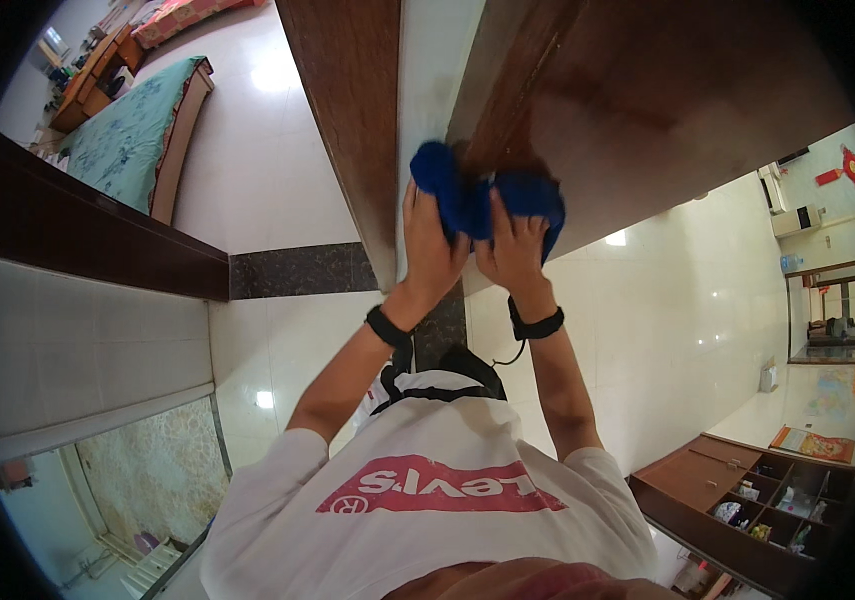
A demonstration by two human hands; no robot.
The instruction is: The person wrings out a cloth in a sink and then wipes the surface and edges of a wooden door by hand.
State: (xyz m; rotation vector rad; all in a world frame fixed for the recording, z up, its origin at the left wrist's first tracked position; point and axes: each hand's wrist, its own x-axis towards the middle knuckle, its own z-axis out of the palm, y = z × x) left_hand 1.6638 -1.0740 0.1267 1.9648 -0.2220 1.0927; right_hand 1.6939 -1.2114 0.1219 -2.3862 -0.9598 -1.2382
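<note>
A blue cloth [465, 214] is bunched against the lower part of a glossy brown wooden panel [667, 127], which looks like a door or its casing. My left hand [430, 236] grips the cloth's left part, beside a narrow pale wall strip [427, 75]. On the cloth's right part, my right hand [515, 247] has its fingers spread over the fabric and pressing it to the wood. The two hands are close together, thumbs nearly meeting. Each wrist wears a black strap. The cloth hides the surface under it.
A brown wooden door frame [352, 112] stands left of the wall strip. Beyond it is a room with a bed [127, 135] and a wooden desk [94, 75]. A dark stone threshold [300, 271] crosses the tiled floor. At lower right stands a brown shelf cabinet [697, 472].
</note>
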